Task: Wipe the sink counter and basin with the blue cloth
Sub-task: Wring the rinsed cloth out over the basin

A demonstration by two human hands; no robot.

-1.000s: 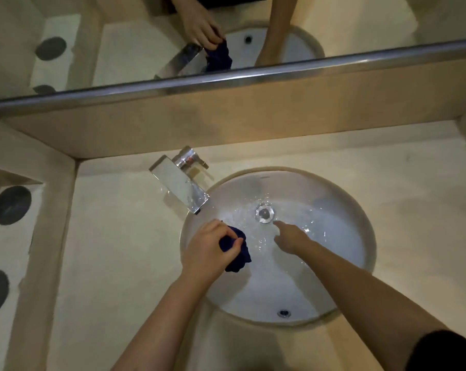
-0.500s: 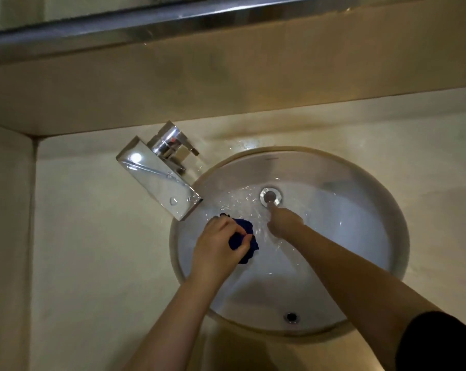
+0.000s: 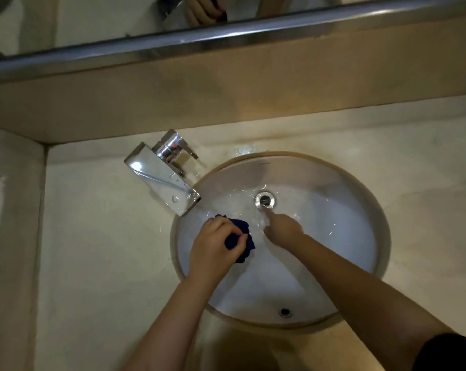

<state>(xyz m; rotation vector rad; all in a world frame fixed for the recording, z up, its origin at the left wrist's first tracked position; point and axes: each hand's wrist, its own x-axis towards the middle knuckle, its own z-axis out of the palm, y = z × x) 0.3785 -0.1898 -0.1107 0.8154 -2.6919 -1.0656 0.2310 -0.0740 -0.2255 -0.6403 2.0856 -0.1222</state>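
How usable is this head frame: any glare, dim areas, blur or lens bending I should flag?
Head view: dim, warm lighting; bright glare spot on the chrome faucet; right hand fingertip is smeared in running water near the drain; left hand and blue cloth fairly sharp; mirror rail bows from wide-angle distortion; bottom edge falls into shadow.

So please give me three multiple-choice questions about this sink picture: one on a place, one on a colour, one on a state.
1. Where is the cloth?
A. on the counter
B. over the basin, below the tap's spout
C. on the mirror rail

2. What colour is the cloth?
A. dark blue
B. red
C. white

3. What is the right hand doing?
A. gripping the tap
B. resting on the counter
C. pointing a finger at the drain

Answers: B, the left hand bunches it over the basin near the tap; A, it shows dark blue; C, one fingertip reaches the drain.
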